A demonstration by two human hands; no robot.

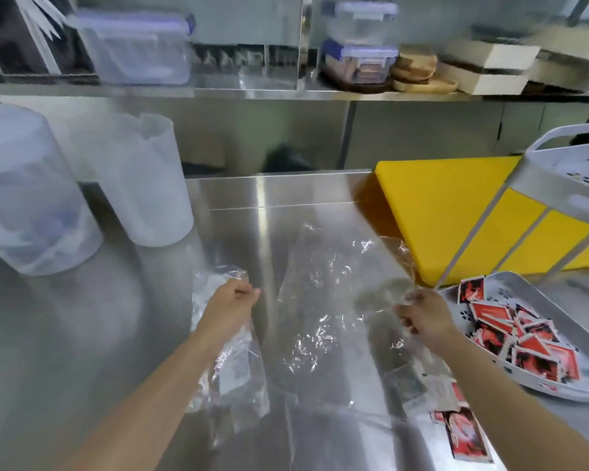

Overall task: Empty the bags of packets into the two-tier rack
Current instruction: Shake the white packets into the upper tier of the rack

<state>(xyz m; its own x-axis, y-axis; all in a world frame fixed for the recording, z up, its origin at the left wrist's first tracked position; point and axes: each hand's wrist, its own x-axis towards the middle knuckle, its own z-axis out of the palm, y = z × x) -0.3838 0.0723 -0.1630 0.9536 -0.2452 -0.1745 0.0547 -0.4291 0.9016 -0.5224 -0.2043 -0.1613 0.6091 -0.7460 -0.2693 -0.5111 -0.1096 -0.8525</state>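
A white two-tier rack (538,171) stands at the right. Its lower tray (510,283) holds several red packets (527,341). My left hand (233,297) is closed on a crumpled clear plastic bag (228,365) that hangs below it over the steel counter. My right hand (422,314) pinches the edge of a larger clear bag (323,300) spread out between the two hands. The larger bag looks empty. A few red packets (463,433) lie loose on the counter under my right forearm.
A yellow cutting board (449,212) lies behind the rack. Two translucent plastic tubs (140,185) stand at the back left of the steel counter (82,334). A shelf above carries lidded boxes (357,59) and wooden boards.
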